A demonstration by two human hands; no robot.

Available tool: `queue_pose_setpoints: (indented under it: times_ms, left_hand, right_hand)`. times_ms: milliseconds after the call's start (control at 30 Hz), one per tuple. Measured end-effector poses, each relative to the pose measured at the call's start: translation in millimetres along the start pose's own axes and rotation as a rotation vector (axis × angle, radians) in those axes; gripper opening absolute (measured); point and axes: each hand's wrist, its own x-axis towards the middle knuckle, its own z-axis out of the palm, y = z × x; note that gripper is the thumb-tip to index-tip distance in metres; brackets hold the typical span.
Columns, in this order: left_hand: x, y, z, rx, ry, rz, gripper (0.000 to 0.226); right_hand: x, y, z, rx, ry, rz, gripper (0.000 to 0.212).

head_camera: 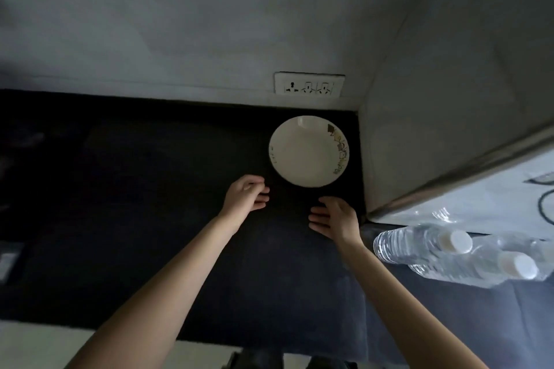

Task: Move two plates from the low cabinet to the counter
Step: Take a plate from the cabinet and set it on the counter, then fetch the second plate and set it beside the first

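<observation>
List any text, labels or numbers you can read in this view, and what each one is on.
None can be read.
Plate: a coloured pattern and small dark marks on the rim, too blurred to tell whether they are letters.
Water bottles: no label readable.
Wall socket: no markings readable.

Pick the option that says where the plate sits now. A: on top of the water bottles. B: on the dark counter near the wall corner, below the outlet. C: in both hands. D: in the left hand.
B: the plate lies on the dark counter below the outlet, with both hands short of it.
</observation>
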Motion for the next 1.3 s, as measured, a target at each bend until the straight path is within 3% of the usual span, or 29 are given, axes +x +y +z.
queue_pose_setpoints:
  times_ms: [167,400,567,833,1067,1300]
  left_hand:
    - [-114,-49,-25,-0.018,0.171,0.111,0.014]
    - [-282,-223,-26,-0.116,0.5,-0.122,0.02]
    - [-403,-345,13,-0.534,0.878,-0.383,0.016]
    - [-547,-460,85,-1.117,1.343,-0.545,0.017]
    - [-602,-538,73,-1.372,1.465,-0.691,0.014]
    - [-659,-596,-99,-1.251,1.424,-0.599,0.012]
  right_hand:
    - [-72,31,-24,-0.233,-0.254,-0.036,0.028]
    - [-122,104,-57,-0.553,-0.589,0.067,0.033]
    - [-140,164,-48,-0.892,-0.729,0.158,0.025]
    - [-216,284,25,-1.358,-1.05,0.05,0.025]
    - [-283,399,109,-1.475,-1.146,0.034,0.026]
    - [-336,450,205,-1.465,-1.083,-0.039,0.03]
